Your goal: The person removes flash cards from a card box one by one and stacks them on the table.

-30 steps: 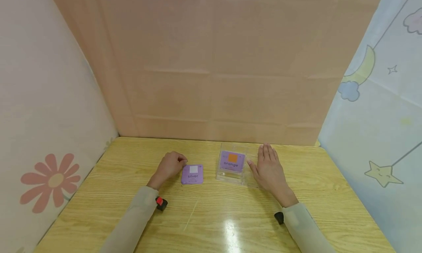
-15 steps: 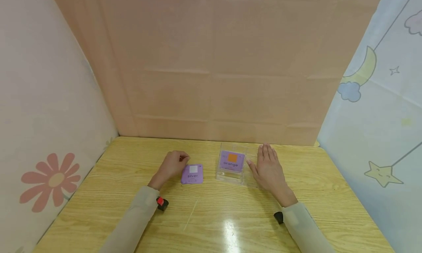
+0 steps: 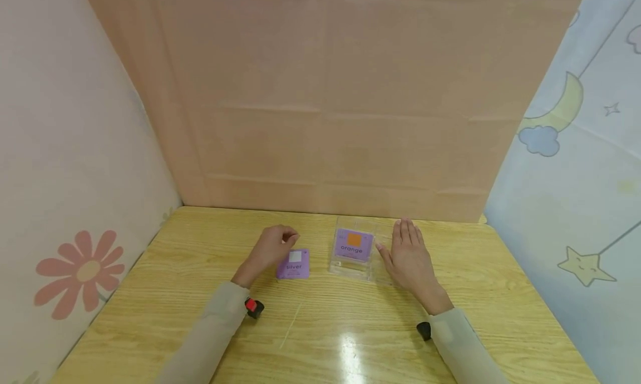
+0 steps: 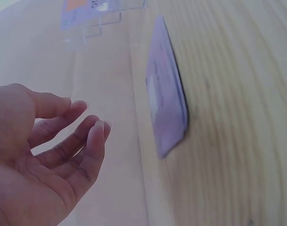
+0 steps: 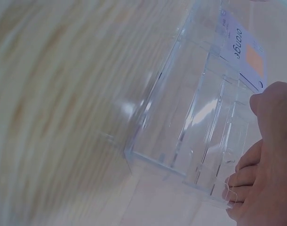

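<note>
My left hand (image 3: 269,247) hovers over the upper left part of a thin purple card stack (image 3: 294,271) marked "silver". Its fingers are loosely bent and hold nothing; in the left wrist view a gap shows between the hand and the purple stack (image 4: 169,94). To the right lies a clear plastic box (image 3: 349,272) with a purple "orange" card (image 3: 353,254) in it. My right hand (image 3: 412,261) lies flat, fingers straight, along the box's right side. In the right wrist view its fingertips overlap the end of the stepped clear box (image 5: 157,150).
The wooden table (image 3: 320,328) ends at a brown sheet (image 3: 320,122) behind. Patterned cloth walls stand at the left (image 3: 85,150) and right (image 3: 566,195). Black straps sit at both wrists, the left one (image 3: 255,308) with a red piece.
My left hand has moved right and slightly away from me, from beside the silver stack to over its upper left part. My right hand, the box and the cards stay in place.
</note>
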The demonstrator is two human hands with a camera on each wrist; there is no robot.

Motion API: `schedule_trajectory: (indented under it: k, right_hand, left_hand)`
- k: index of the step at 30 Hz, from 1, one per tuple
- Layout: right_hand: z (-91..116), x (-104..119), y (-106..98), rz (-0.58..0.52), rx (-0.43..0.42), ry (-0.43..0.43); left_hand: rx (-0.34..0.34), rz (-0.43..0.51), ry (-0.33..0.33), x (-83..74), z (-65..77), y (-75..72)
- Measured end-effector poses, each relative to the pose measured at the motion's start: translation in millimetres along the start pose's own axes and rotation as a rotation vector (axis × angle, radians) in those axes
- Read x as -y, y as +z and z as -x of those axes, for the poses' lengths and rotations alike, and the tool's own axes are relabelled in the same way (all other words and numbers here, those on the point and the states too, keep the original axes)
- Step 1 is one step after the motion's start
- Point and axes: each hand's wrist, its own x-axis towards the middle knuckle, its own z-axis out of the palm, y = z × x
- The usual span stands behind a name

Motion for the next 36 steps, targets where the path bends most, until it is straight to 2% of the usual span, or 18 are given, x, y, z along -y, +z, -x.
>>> schedule_trajectory:
  k: [9,16,26,36]
  right_hand:
    - [0.1,1.6,-2.1,0.001,0.006,0.001]
    - [1.3,0.6,-3.1,0.003,0.02,-0.003]
    - [1.2,-0.3,0.9,-0.036,-0.001,-0.007]
    - [1.4,0.8,-2.8,-0.038,0.023,0.016]
  left_hand:
    - [-0.035,0.044,0.064,-12.1,-2.2,4.4]
    - [-0.014,0.065,0.064,-21.3,-2.1,6.5]
    - [-0.021,0.05,0.075,-26.1,-4.5,8.9]
    - [-0.006,0.025,0.127,-38.0,-9.0,13.3]
